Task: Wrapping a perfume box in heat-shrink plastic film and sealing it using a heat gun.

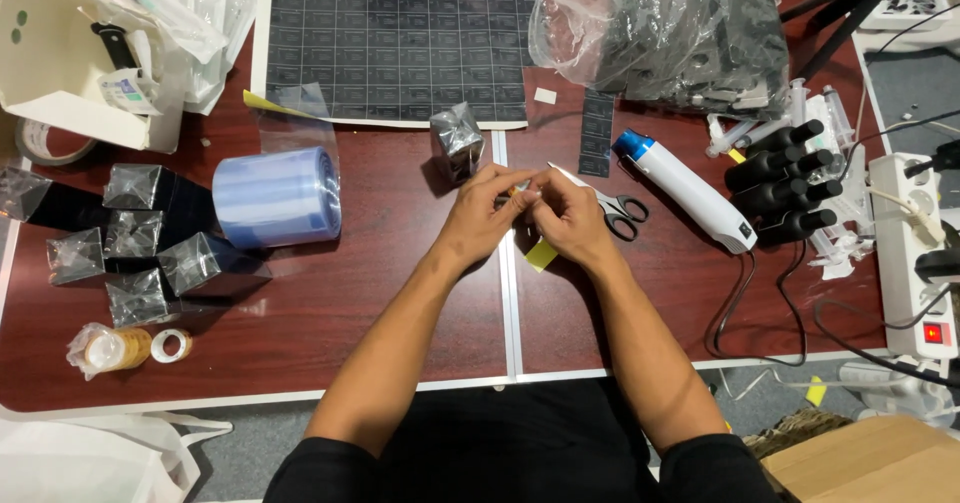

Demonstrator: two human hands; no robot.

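Note:
My left hand (483,215) and my right hand (568,215) meet over the middle of the dark red table (370,293), fingertips pinched together on a small thin piece that I cannot make out clearly. A yellow strip (541,254) hangs below my right palm. Scissors (612,206) lie just right of my right hand. A small film-wrapped black box (456,140) stands just beyond my left hand.
A roll of clear bluish film (277,197) lies at the left, with several wrapped black boxes (140,238) beside it. A sheet of black labels (400,38) lies at the back. A white heat tool (688,190), black bottles (780,183) and a power strip (912,253) are at the right.

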